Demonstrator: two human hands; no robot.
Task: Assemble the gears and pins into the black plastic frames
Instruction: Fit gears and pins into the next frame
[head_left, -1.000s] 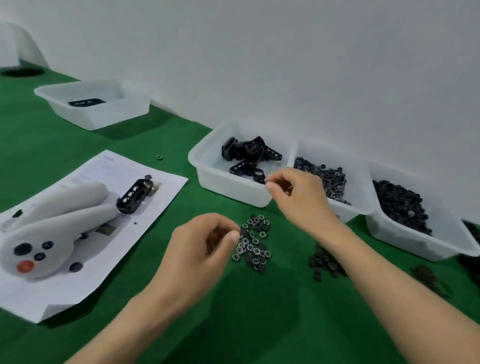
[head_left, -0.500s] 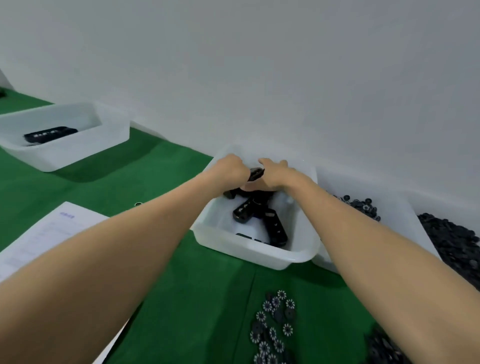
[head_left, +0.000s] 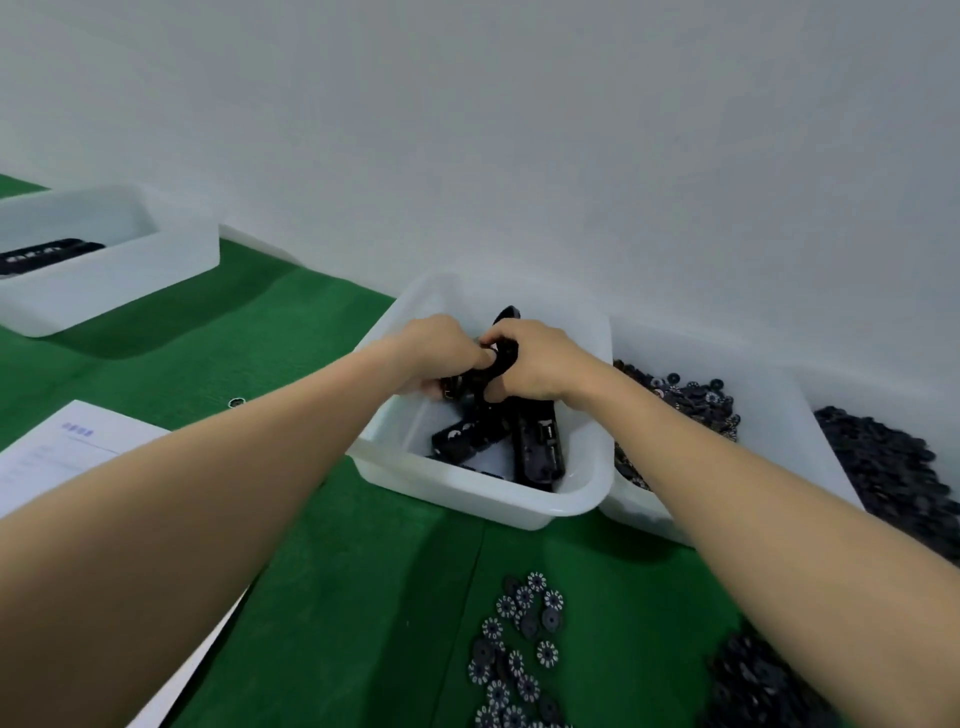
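Observation:
Both my hands reach into a white bin (head_left: 470, 493) of black plastic frames. My left hand (head_left: 441, 351) and my right hand (head_left: 535, 358) grip the same black frame (head_left: 506, 345), which stands up between them above the pile. More black frames (head_left: 537, 447) lie on the bin's floor below. A cluster of small gears (head_left: 519, 649) with white-marked teeth lies on the green mat in front of the bin. What my fingers cover on the frame is hidden.
To the right stand a bin of small dark parts (head_left: 685, 405) and a heap of black rings (head_left: 893, 467). Another dark pile (head_left: 753, 686) lies at the lower right. A white bin (head_left: 119, 275) holding a black frame sits far left; a printed sheet (head_left: 62, 452) lies at the left edge.
A second ago my hands were over the gear cluster on the mat. They went forward into the frame bin, and now both grip one frame, lifted slightly higher than half a second ago.

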